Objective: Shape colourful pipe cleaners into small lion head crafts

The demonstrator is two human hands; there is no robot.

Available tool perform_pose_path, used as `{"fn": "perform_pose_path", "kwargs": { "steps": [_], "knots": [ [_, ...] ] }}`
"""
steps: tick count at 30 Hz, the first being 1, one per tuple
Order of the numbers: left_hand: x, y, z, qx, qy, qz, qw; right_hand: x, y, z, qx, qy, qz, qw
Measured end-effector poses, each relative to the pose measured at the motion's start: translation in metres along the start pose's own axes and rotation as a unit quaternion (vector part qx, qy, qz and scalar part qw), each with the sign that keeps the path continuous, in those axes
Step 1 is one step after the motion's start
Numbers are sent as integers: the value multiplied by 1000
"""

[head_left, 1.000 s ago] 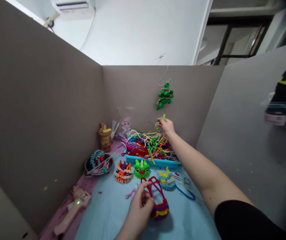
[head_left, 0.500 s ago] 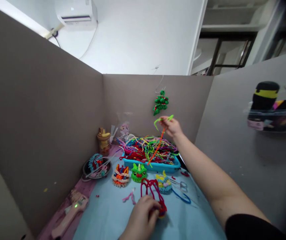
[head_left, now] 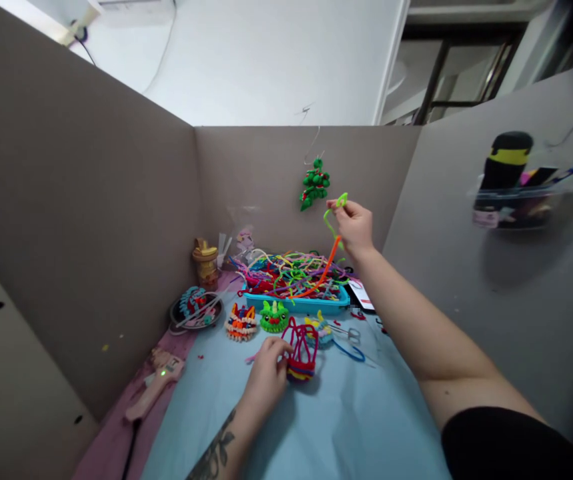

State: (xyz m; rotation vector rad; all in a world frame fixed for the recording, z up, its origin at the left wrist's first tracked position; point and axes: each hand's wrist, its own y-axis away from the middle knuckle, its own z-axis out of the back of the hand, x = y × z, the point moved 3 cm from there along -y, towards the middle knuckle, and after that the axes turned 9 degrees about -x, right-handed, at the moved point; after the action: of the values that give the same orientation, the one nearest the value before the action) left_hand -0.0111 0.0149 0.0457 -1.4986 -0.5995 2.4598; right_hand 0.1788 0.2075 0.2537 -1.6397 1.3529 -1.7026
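**Two hands, one raised and one pinning**

Two hands divide the work. The right hand [head_left: 353, 223] is lifted high at the far end of the booth, its fingers pinched shut on the top of a green pipe cleaner [head_left: 333, 215]. An orange pipe cleaner [head_left: 327, 267] trails down from it into the tangle of stems [head_left: 286, 273] heaped in the blue tray [head_left: 311, 307]. Held that high, the stem hangs by its own weight and can be told apart from the knot below. Whether green and orange are twisted together or only caught on each other cannot be told.

Nearer, the left hand [head_left: 266, 373] rests on the tabletop [head_left: 346, 427] with its fingers curled against the left side of a small striped woven basket [head_left: 300, 365] with red loops. That grip holds the light piece upright and in place on the smooth blue sheet.

Just beyond the basket, three finished figures stand in a row along the tray's near edge: an orange one [head_left: 241, 323] on the left, a green one [head_left: 273, 317] in the middle, and a yellow-and-blue one [head_left: 316, 328] partly behind the loops. Scissors [head_left: 346, 331] and a blue pipe cleaner [head_left: 353, 352] lie to the right, close by. A pink glue gun [head_left: 153, 387] lies at the left edge, apart from the figures. Further off on the left are a dark bowl [head_left: 196, 313] and a brown cup [head_left: 205, 260]. A green ornament [head_left: 315, 185] hangs on the cardboard wall [head_left: 91, 200] at the far end.
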Motion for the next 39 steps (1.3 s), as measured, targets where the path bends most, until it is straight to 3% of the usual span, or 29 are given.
{"fn": "perform_pose_path", "kwargs": {
  "steps": [6, 9, 11, 13, 15, 18, 22, 28, 35, 39],
  "knots": [
    [2, -4, 7, -97, 28, 4, 995, 50, 14, 46, 38, 110, 162, 980],
    [3, -5, 9, -148, 91, 16, 985, 71, 67, 58, 163, 195, 222, 941],
    [5, -6, 5, -122, 172, 45, 977, 78, 118, 62, 239, 248, 217, 913],
    [5, -5, -2, -71, 252, 77, 962, 81, 169, 63, 262, 289, 194, 900],
    [3, -3, -7, -34, 304, 97, 947, 81, 210, 62, 264, 298, 163, 903],
    [-1, -1, -11, -18, 331, 113, 937, 77, 245, 59, 232, 258, 104, 932],
    [-3, -1, -12, -20, 355, 135, 925, 71, 260, 54, 197, 153, 66, 966],
    [-4, -4, -6, -61, 336, 128, 931, 65, 262, 60, 175, 93, 58, 978],
    [2, -5, 5, -125, 142, 16, 982, 56, 259, 68, 158, 99, 43, 981],
    [-5, -3, 11, -117, -27, -112, 986, 56, 255, 71, 191, 125, 60, 972]
  ]
}}
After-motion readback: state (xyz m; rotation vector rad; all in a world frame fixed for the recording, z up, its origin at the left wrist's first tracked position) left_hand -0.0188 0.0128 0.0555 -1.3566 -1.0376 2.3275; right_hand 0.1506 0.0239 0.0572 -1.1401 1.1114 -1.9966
